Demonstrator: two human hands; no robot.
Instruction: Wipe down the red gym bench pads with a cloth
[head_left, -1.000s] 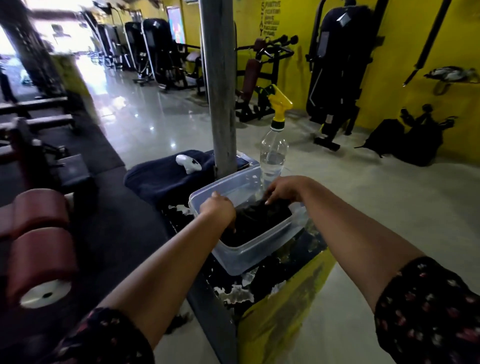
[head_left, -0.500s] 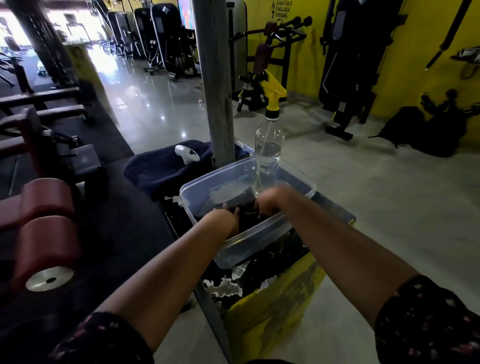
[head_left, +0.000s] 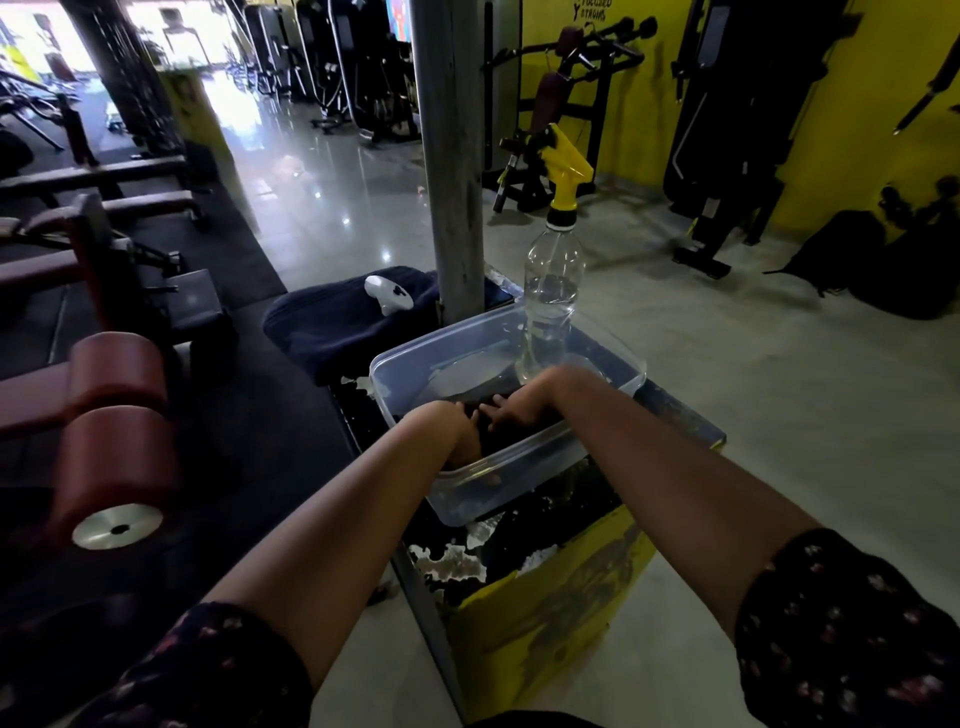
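Wringing looks to be the step in hand. It should go best if the right hand (head_left: 524, 400) and the left hand (head_left: 452, 426) gather the whole dark cloth (head_left: 496, 434) into one bunch, raise it just clear of the water and twist until it barely drips, so the pads get a damp wipe and not a soaking. The right hand's fingers (head_left: 496, 402) lie fairly straight and slightly spread on top of the cloth, pointing toward the left hand, pressing rather than closing round it. The left hand's fingers bend down over the cloth with their tips hidden behind the knuckles, so whether they grip it cannot be told. The cloth sits at the near end of the clear rectangular plastic tub (head_left: 519, 486), which seems to hold shallow water. At the tub's far side stands a clear plastic spray bottle with a yellow trigger head (head_left: 553, 280), and next to it, also behind the tub, a grey upright post (head_left: 449, 156). Beneath the tub is a yellow box with a chipped black top (head_left: 545, 613). The red cylindrical bench pads (head_left: 117, 457) lie well to the tub's left, not yet wiped. Dripping on the floor on the way there is the risk to mind.
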